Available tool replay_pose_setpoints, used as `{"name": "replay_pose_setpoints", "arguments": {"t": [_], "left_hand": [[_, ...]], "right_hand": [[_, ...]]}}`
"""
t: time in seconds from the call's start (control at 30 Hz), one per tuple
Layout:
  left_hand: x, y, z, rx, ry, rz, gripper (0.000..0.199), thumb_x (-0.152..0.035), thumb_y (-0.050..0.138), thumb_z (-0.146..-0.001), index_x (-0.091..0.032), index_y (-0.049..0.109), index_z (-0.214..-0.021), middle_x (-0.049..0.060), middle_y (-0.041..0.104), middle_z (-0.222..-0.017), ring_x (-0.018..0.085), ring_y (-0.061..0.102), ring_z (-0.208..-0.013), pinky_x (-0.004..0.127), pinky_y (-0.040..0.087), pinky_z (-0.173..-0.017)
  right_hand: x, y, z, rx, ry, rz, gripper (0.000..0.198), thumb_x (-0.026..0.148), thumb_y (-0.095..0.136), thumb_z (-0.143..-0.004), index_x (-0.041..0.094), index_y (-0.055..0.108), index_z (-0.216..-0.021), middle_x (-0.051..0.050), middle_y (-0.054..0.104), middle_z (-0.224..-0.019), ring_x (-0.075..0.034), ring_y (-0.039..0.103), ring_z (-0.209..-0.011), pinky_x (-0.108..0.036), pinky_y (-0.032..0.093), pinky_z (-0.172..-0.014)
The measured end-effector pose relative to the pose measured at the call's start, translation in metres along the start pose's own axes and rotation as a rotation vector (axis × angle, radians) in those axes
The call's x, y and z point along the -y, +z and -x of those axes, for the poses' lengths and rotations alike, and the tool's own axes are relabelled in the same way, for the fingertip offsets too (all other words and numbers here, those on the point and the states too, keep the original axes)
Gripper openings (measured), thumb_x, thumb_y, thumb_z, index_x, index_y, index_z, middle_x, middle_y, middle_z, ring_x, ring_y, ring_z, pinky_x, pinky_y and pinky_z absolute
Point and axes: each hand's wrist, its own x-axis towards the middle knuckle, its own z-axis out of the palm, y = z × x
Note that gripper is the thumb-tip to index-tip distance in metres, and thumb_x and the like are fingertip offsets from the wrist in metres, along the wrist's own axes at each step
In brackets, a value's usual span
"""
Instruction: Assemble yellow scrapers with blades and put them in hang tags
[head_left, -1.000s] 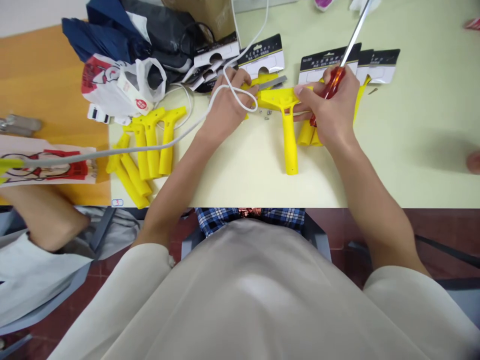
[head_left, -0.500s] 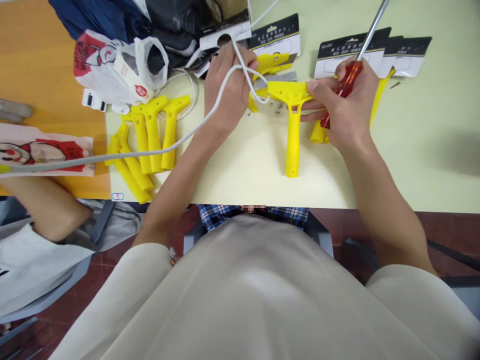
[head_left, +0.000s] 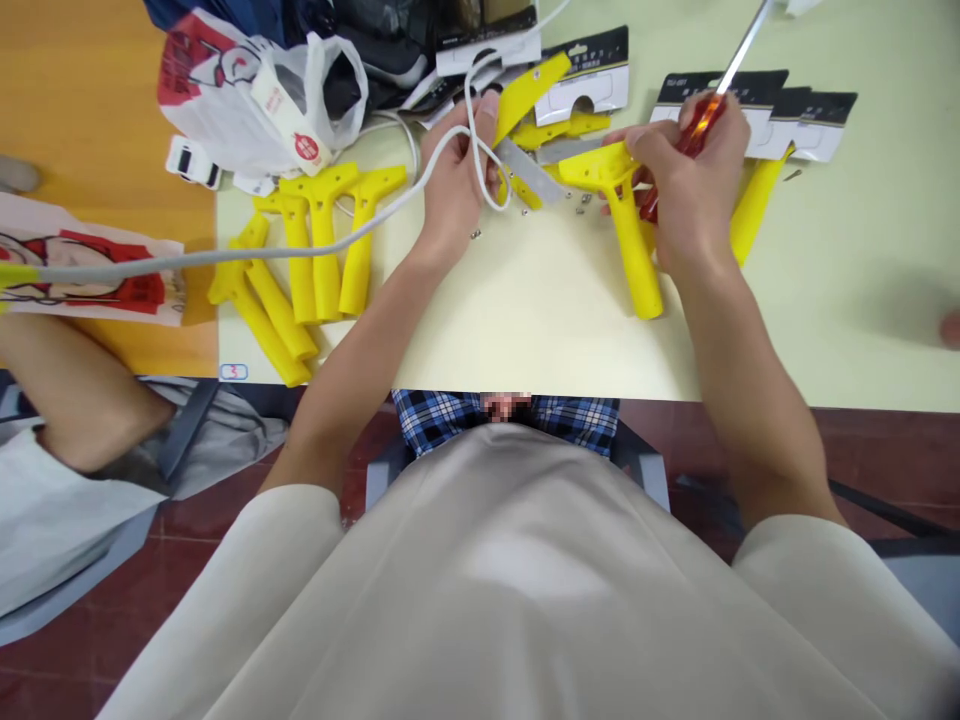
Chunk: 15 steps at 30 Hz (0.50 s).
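My left hand point(head_left: 452, 190) is closed on a flat yellow scraper head piece point(head_left: 531, 97) that tilts up to the right. A bare metal blade point(head_left: 531, 172) sticks out just below it; whether my fingers also grip the blade is hidden. My right hand point(head_left: 697, 190) holds two things: a screwdriver point(head_left: 701, 122) with a clear red handle, its shaft pointing up and away, and a yellow T-shaped scraper handle point(head_left: 634, 245), pinched at its head. Another blade point(head_left: 574, 148) lies close to that head. Small screws point(head_left: 583, 205) are scattered between my hands.
Several yellow scraper handles point(head_left: 324, 240) lie at the left. Black-and-white packaging cards point(head_left: 585, 75) lie at the back. Another yellow handle point(head_left: 757, 205) rests right of my right hand. A white cable point(head_left: 300, 252) crosses before my left hand. A plastic bag point(head_left: 217, 95) stands back left.
My left hand has lifted the yellow head piece off the table, with a blade beside it. The scraper handle in my right hand has tilted, its lower end swinging right.
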Motion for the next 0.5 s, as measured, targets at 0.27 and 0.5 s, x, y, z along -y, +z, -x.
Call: {"name": "replay_pose_setpoints", "arguments": {"t": [0.27, 0.5], "left_hand": [[-0.008, -0.01, -0.006, 0.14, -0.082, 0.075, 0.067, -0.102, 0.059, -0.091, -0.037, 0.049, -0.081, -0.003, 0.047, -0.06, 0.014, 0.06, -0.079, 0.037, 0.047, -0.062], [-0.018, -0.014, 0.01, 0.418, -0.121, -0.013, 0.048, -0.072, 0.081, -0.098, -0.031, 0.067, -0.077, -0.003, 0.061, -0.069, 0.013, 0.042, -0.058, 0.039, 0.056, -0.062]], "right_hand": [[-0.01, 0.018, -0.01, 0.064, 0.029, 0.087, 0.066, 0.049, 0.086, -0.074, 0.023, 0.037, -0.11, 0.007, 0.073, -0.114, -0.009, 0.059, -0.079, -0.029, 0.044, -0.057], [-0.027, 0.016, -0.009, 0.105, 0.1, 0.001, 0.071, 0.057, 0.091, -0.073, 0.027, 0.044, -0.116, 0.005, 0.068, -0.1, -0.011, 0.066, -0.085, -0.026, 0.05, -0.058]]}}
